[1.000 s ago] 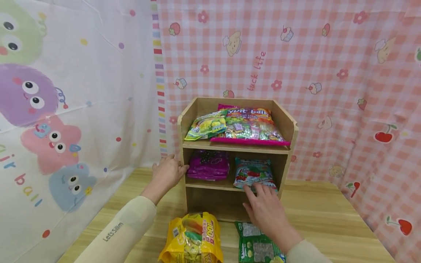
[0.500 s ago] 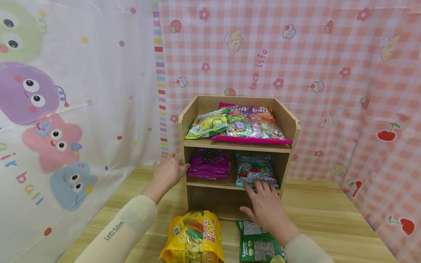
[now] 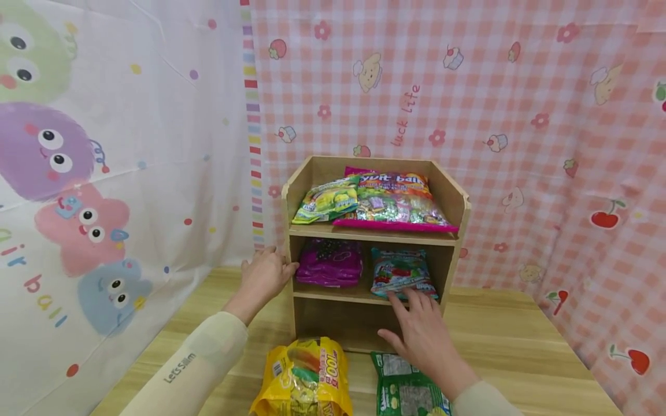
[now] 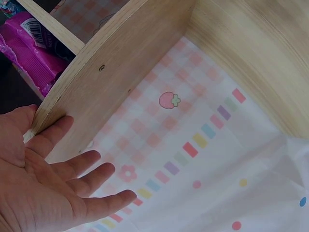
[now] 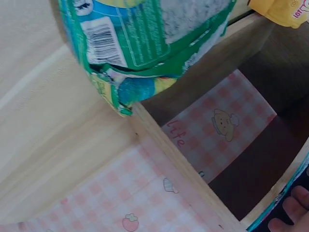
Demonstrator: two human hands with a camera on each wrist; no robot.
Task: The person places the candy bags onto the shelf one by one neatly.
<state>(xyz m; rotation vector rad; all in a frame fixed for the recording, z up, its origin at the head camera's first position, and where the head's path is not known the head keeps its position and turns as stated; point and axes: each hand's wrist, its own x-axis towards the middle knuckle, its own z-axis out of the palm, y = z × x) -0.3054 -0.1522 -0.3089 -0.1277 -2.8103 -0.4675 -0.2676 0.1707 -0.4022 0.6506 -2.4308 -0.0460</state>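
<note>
My left hand (image 3: 264,278) is at the left side panel of a small wooden shelf (image 3: 374,234). In the left wrist view, thumb and index finger of the left hand (image 4: 50,181) pinch the panel's edge, and the other fingers are spread. My right hand (image 3: 425,335) touches the lower front of a teal candy bag (image 3: 400,271) with extended fingertips. That bag lies on the middle tier, right of a purple candy bag (image 3: 330,263). Only some fingertips of the right hand (image 5: 295,209) show at the right wrist view's edge.
On the top tier lie a yellow-green candy bag (image 3: 330,199) and a larger pink-edged fruit candy bag (image 3: 395,199). A yellow bag (image 3: 304,378) and a green bag (image 3: 408,387) are on the wooden table (image 3: 499,341) before the shelf. Printed curtains (image 3: 468,86) stand behind.
My right thumb has spread away from the fingers, and the fingertips have shifted slightly at the teal bag's front. The left hand stays put; the head view bobs slightly.
</note>
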